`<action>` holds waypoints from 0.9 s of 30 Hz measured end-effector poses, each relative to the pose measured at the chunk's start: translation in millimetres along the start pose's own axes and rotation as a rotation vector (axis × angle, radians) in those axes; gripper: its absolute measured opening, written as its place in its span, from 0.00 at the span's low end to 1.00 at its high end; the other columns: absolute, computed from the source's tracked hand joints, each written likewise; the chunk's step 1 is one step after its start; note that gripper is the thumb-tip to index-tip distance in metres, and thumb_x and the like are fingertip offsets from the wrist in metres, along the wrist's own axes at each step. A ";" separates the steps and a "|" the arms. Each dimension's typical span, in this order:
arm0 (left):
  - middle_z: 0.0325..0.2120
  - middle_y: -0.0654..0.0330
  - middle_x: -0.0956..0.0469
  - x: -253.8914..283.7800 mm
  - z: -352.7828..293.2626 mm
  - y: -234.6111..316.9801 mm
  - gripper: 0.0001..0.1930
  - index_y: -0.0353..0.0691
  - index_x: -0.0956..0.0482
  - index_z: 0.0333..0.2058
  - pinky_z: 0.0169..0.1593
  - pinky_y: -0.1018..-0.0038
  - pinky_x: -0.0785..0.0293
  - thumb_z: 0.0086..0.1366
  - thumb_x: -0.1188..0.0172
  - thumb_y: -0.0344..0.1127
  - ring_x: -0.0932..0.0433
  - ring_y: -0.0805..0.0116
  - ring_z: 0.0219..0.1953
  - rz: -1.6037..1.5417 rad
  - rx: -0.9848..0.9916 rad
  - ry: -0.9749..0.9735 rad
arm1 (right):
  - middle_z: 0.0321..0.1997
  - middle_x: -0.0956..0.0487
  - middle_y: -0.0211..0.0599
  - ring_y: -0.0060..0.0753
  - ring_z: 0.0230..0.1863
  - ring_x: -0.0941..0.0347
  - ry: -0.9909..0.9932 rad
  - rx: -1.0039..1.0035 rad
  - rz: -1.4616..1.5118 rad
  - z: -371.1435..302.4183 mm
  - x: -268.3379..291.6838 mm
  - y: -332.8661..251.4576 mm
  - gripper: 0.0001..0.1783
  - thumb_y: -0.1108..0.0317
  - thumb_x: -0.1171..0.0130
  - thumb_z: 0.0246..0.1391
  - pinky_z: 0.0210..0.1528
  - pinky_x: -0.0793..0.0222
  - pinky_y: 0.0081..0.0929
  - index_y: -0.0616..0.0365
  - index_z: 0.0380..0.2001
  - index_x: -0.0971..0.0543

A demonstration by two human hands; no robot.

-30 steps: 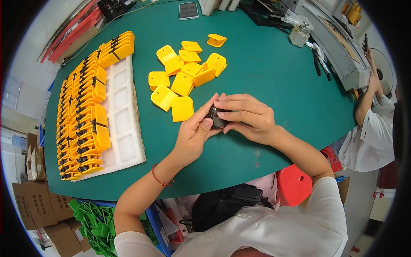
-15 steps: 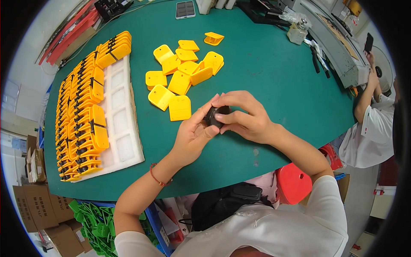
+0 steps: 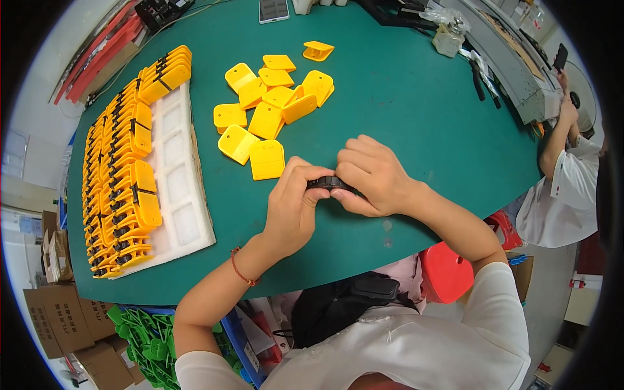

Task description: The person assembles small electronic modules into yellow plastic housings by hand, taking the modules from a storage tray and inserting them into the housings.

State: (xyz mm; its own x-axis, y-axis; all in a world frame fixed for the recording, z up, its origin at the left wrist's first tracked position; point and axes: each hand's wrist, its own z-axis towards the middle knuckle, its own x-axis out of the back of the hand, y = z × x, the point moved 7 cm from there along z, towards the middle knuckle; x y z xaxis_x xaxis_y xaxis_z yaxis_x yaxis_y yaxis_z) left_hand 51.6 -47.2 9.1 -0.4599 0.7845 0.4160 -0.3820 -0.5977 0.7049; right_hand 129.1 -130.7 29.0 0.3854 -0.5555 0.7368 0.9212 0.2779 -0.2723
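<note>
Between my hands, above the green table, is a small black round part (image 3: pixel 329 182) with a notched edge, turned edge-on. My left hand (image 3: pixel 294 207) pinches its left end between thumb and fingers. With thumb and curled fingers, my right hand (image 3: pixel 372 174) grips its right end. Both hands cover much of it. Just beyond my left hand lies a loose pile of yellow folded plastic clips (image 3: pixel 267 160), each with a small hole. On the left, rows of yellow clips with black fittings (image 3: pixel 144 195) stand on a white foam tray (image 3: pixel 188 221).
The green table (image 3: pixel 416 117) carries a phone (image 3: pixel 273 10) at the far edge, and pliers and a glass bottle (image 3: pixel 448 39) at the far right. Green plastic parts (image 3: pixel 146 344) fill a bin below left. A red stool (image 3: pixel 446 273) stands below. Another person (image 3: pixel 562 195) is at the right.
The black part has been turned from face-on to edge-on. My left fingers have curled in around it, and my right fingers have folded against its other end. The view has shifted slightly.
</note>
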 end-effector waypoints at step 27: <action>0.29 0.54 0.28 0.3 -5.2 -11.6 0.07 0.32 0.29 0.37 0.36 0.80 0.31 0.60 0.50 0.22 0.27 0.68 0.30 -0.426 0.244 0.174 | 0.20 0.36 0.36 0.39 0.22 0.39 0.076 -0.023 0.053 -0.7 2.3 -2.1 0.14 0.64 0.40 0.41 0.26 0.43 0.31 0.59 0.20 0.34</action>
State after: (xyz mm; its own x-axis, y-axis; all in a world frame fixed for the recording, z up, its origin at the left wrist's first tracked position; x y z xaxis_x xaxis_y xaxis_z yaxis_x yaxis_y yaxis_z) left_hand 51.8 -40.9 -1.9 -0.4382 0.8985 -0.0240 -0.3759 -0.1590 0.9129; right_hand 128.1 -133.1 30.8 0.4362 -0.5988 0.6717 0.8998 0.2912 -0.3248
